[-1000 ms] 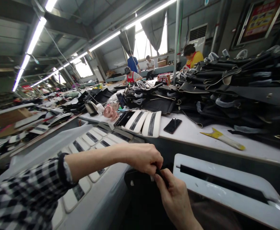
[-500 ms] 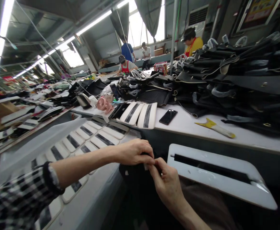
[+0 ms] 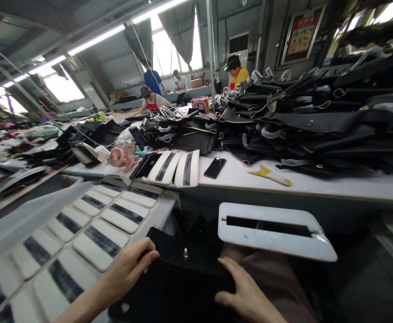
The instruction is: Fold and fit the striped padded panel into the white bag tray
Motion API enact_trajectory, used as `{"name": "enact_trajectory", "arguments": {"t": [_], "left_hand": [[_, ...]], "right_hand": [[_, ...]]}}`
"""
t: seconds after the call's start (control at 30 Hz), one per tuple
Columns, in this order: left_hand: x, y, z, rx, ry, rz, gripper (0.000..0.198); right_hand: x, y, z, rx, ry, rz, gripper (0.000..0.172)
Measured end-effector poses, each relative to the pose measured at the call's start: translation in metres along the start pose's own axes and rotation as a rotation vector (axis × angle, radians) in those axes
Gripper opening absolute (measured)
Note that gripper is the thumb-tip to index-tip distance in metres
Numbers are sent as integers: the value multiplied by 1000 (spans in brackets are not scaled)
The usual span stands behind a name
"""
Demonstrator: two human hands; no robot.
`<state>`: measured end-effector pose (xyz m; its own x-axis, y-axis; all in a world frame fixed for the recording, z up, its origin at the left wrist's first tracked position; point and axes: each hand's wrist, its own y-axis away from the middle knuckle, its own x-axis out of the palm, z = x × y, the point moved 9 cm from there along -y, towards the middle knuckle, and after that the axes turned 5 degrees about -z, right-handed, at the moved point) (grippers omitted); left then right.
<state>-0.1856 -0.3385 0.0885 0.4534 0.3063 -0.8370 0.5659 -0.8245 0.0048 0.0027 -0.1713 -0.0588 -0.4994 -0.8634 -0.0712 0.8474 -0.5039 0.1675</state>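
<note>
A black bag (image 3: 186, 287) with a small gold-coloured metal clasp (image 3: 185, 252) sits low in front of me, against my lap. Its upper left corner is pinched by my left hand (image 3: 132, 260), thumb in front and fingers curled behind. At the bag's right side, my right hand (image 3: 238, 287) touches it with thumb and forefinger spread apart; the other fingers are partly hidden. The bag's lower part fades into dark shadow.
Cream panels with black strips (image 3: 97, 242) cover the left table. A white slotted plate (image 3: 273, 215) juts out at right. Behind lie a phone (image 3: 215, 168), a yellow-handled tool (image 3: 269, 175), a pink fan (image 3: 121, 158), and heaped black bags (image 3: 304, 121). Several people work farther back.
My hands were together at the dark material and have moved apart, lower down. The bag's flap and clasp now show. The view has turned to the right.
</note>
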Motion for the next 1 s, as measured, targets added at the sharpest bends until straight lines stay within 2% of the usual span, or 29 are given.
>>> {"name": "enact_trajectory", "arguments": {"t": [0.07,0.13,0.2,0.27,0.3,0.37,0.43,0.47,0.53,0.63,0.7,0.77,0.9,1.0], "left_hand": [[-6,7,8,-42,-2,-75,32],[-15,13,14,-82,-6,-141,33],[-24,21,21,-130,-4,-193,34],[-24,33,27,-175,22,-199,32],[-18,40,28,-178,40,-172,29],[10,54,22,-110,82,-57,30],[51,67,8,25,121,86,46],[70,72,3,69,150,109,59],[97,73,6,3,149,62,71],[115,64,5,-24,125,-65,63],[115,55,-2,4,114,-131,52],[109,46,-3,-26,99,-185,40],[94,35,0,-164,114,-229,25],[80,37,9,-274,183,-278,28]], "right_hand": [[3,8,-47,190,-335,16,61],[13,14,-72,343,-618,29,63],[17,15,-78,460,-750,-20,63],[13,8,-70,521,-807,-90,58],[10,3,-63,520,-821,-121,56],[4,-9,-48,475,-811,-170,54],[3,-17,-40,426,-730,-200,52],[5,-19,-40,407,-675,-213,50],[13,-18,-46,378,-584,-237,50],[27,-9,-63,405,-573,-248,52],[31,-2,-70,444,-638,-270,51],[32,1,-67,452,-706,-298,48],[33,-8,-38,429,-763,-282,43],[35,-16,-13,379,-801,-227,46]]}}
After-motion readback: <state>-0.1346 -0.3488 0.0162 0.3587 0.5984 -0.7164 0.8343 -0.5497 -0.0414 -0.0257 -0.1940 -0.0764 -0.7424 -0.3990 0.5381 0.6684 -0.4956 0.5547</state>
